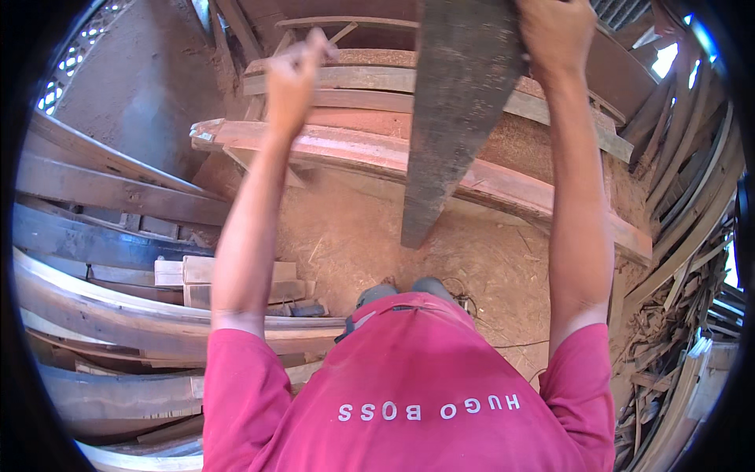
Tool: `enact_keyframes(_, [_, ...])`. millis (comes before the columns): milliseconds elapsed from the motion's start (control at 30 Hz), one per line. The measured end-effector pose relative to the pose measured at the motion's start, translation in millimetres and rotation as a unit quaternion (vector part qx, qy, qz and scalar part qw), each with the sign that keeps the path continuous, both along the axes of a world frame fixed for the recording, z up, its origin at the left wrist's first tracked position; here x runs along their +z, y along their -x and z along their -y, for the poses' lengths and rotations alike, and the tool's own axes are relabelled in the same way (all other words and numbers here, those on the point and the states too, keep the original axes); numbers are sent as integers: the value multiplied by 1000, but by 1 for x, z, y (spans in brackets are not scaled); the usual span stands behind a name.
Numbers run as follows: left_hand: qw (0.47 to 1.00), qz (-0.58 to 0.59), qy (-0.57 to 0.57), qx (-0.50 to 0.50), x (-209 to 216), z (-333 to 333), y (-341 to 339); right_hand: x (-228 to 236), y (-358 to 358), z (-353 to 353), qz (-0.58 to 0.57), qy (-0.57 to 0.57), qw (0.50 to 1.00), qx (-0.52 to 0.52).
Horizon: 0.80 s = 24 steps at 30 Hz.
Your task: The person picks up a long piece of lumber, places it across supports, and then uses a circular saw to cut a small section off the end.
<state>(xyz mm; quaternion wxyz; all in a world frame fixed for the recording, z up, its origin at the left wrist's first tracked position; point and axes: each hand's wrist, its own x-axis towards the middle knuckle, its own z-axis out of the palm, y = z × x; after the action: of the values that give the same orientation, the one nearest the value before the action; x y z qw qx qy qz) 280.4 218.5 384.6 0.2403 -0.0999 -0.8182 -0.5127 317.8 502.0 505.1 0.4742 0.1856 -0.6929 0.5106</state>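
Observation:
A wide dark wooden board [460, 110] stands tilted in front of me, its narrow lower end near the floor by my feet and its top running out of view. My right hand [557, 31] is closed around the board's right edge, high up; its fingertips are partly hidden. To the board's left, my left hand [295, 71] is raised and apart from it, slightly blurred by motion. Its fingers are loosely bent and separated, with nothing visible in them. Behind the board, a reddish timber beam [338, 149] runs across from left to right.
More planks [354, 79] lie beyond the beam. Long curved boards [110, 307] are stacked at left, with short pale wood blocks [197, 271] on them. Wood scraps [661, 346] heap up at right. Sawdust covers the floor [346, 228], where a thin cable [515, 344] runs.

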Motion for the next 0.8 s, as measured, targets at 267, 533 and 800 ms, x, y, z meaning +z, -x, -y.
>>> enact_keyframes(267, [935, 210, 173, -230, -278, -93, -74, -24, -10, -129, 90, 89, 992, -9])
enact_keyframes(533, [918, 246, 133, -282, -350, -216, -69, -49, -53, -251, 35, 223, 974, -32])
enact_keyframes(800, [898, 180, 117, -384, -358, -320, -56, -79, -85, -384, 43, 253, 966, -31])
